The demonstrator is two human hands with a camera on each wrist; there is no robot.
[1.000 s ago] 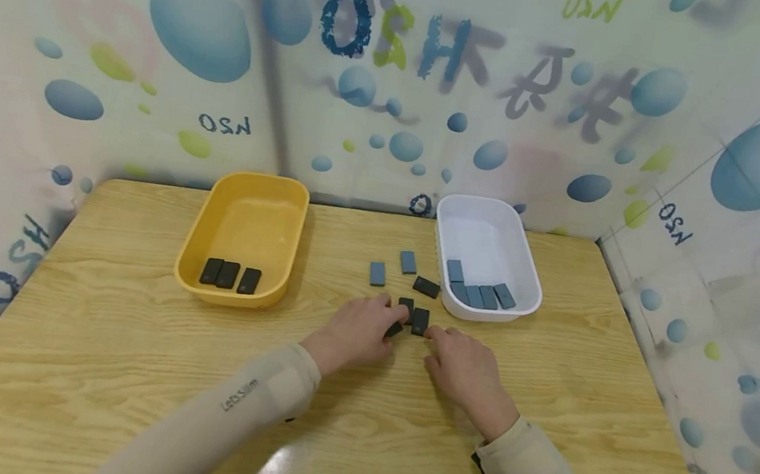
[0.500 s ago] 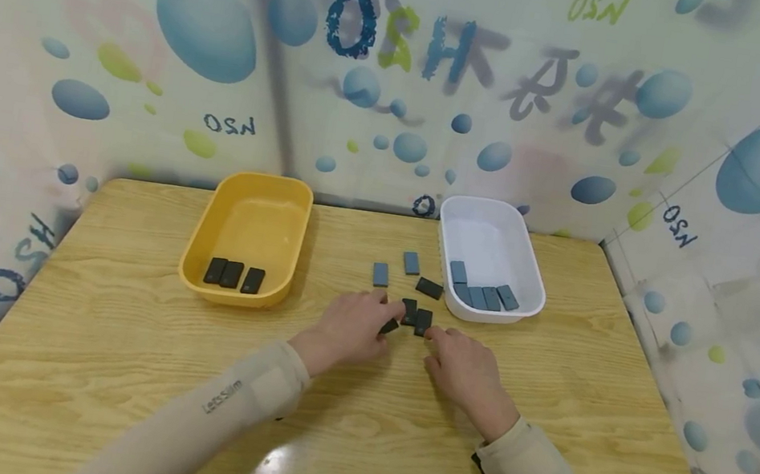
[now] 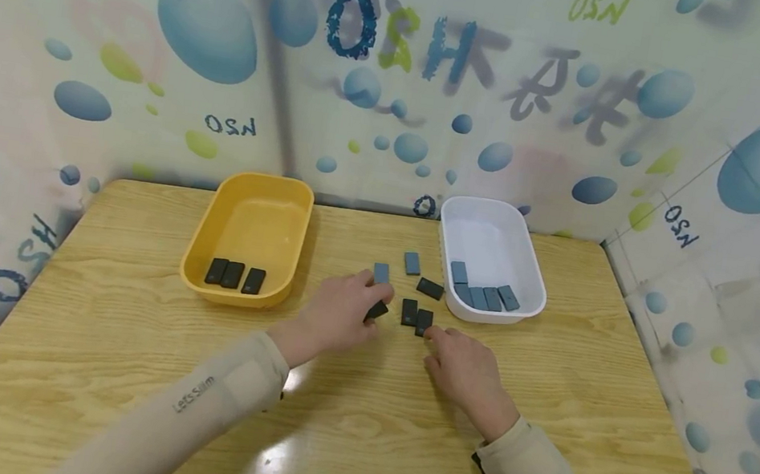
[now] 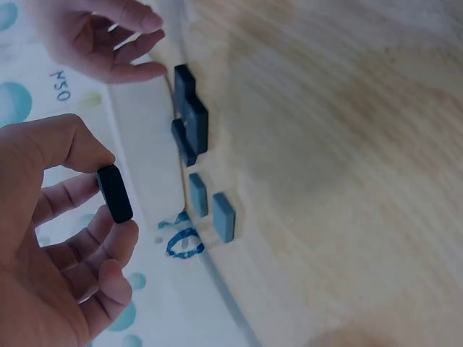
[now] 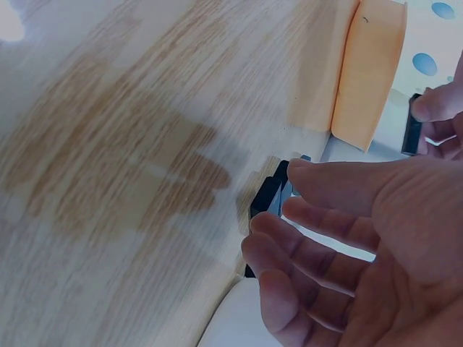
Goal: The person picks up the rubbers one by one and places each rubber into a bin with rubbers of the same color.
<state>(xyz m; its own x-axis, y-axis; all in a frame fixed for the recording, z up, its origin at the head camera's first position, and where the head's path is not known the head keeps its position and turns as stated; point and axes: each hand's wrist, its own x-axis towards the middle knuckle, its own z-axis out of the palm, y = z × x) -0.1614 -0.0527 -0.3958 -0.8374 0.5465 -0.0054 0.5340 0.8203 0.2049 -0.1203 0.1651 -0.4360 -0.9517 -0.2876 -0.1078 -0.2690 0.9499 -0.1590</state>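
My left hand [image 3: 331,313] pinches a small black rectangular tile [image 4: 116,195] between thumb and fingertips, raised off the table, as the left wrist view shows. My right hand [image 3: 466,371] stays low over the table with loosely bent fingers and a gap between thumb and forefinger. Beside its fingertips lies a black tile [image 3: 424,322]; whether they touch is unclear. Another black tile [image 3: 409,312] lies against that one, and a third black tile [image 3: 429,288] rests near the white bin. Two blue-grey tiles [image 3: 412,263] [image 3: 381,272] lie farther back.
At the back left, a yellow bin [image 3: 262,196] contains 3 black tiles [image 3: 232,274]. The white bin [image 3: 490,228] at the back right has several blue-grey tiles [image 3: 490,298] inside. A dark object [image 3: 478,465] pokes out beside the right sleeve. A patterned wall hanging borders the wooden table [image 3: 349,459].
My left hand has drawn a black tile leftward and up, away from the other black tiles. The right hand keeps its place beside them.
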